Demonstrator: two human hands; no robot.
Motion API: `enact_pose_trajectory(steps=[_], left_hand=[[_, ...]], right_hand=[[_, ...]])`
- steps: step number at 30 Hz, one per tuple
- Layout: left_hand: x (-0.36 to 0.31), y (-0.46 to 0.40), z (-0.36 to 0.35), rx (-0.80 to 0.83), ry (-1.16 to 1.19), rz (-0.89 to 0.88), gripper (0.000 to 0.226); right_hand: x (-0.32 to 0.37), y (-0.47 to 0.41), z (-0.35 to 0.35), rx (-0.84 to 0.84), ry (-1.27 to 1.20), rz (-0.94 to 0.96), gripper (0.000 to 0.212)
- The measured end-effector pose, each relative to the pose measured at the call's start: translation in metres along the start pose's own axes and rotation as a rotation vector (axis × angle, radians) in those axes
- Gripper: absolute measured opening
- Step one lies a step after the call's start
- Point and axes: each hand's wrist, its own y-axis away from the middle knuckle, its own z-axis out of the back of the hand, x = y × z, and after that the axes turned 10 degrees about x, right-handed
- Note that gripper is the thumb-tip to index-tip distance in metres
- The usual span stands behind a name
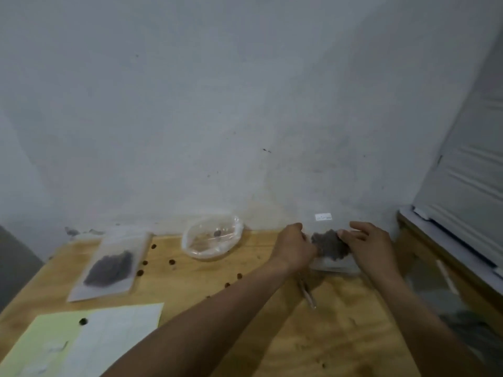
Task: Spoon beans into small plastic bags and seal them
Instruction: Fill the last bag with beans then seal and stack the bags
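On bag (pixel 330 244), unreadable white label (pixel 323 216)

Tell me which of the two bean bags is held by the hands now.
The bag of beans at the right, between left hand and right hand. The other bag lies untouched at the table's left.

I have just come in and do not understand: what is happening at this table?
A person is packing beans. Both hands, left hand and right hand, hold a clear bag of beans at the table's far edge. A filled bag lies left, beside a nearly empty bowl. Loose beans are scattered about.
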Motion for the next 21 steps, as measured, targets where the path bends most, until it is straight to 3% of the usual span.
enact_pose_trajectory(steps=[3,5,10,14,21], left_hand=[[-0.002,-0.011,-0.019,0.026,-0.102,0.061,0.017],[-0.002,-0.013,-0.024,0.057,-0.149,0.075,0.029],[0.001,-0.021,-0.024,0.061,-0.116,0.087,0.020],[0.002,-0.020,-0.024,0.043,-0.083,0.087,0.041],[0.005,-0.012,-0.012,-0.021,-0.068,0.027,0.051]], right_hand=[[-0.013,-0.003,0.002,0.118,0.090,-0.087,0.051],[-0.018,-0.003,-0.001,0.181,0.137,-0.100,0.050],[-0.019,-0.009,-0.007,0.178,0.151,-0.107,0.049],[-0.018,-0.014,-0.009,0.190,0.126,-0.114,0.052],[-0.014,-0.009,-0.009,0.152,0.161,-0.091,0.051]])
